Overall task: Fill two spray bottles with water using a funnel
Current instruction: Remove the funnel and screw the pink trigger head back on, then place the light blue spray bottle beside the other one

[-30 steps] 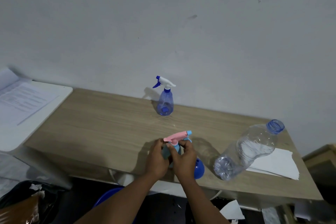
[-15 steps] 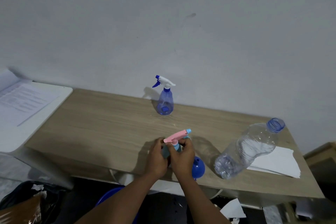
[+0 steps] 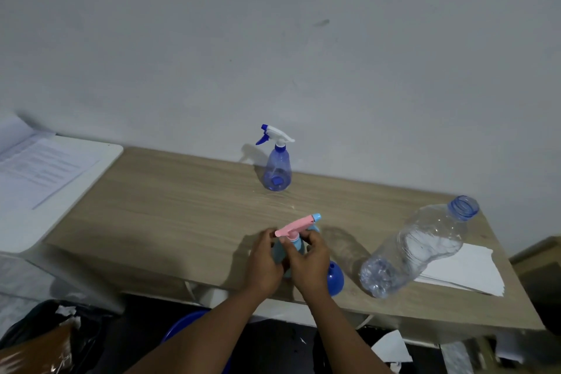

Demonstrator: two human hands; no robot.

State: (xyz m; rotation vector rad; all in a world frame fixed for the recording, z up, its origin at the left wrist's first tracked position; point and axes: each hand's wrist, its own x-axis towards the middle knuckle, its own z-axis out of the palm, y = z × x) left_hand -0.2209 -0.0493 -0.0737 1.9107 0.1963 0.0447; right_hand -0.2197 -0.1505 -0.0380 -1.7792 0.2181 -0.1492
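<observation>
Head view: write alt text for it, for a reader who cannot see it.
A person's left hand and right hand hold a pink-topped spray bottle at the near edge of a wooden table. A blue funnel sits just right of them, an uncapped clear water bottle farther right, and a blue spray bottle stands by the wall.

No legible text anywhere (only blurred lines of print on the paper sheet (image 3: 39,170) at left)

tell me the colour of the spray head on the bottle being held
The spray head is pink with a light blue nozzle tip; head view.
</observation>
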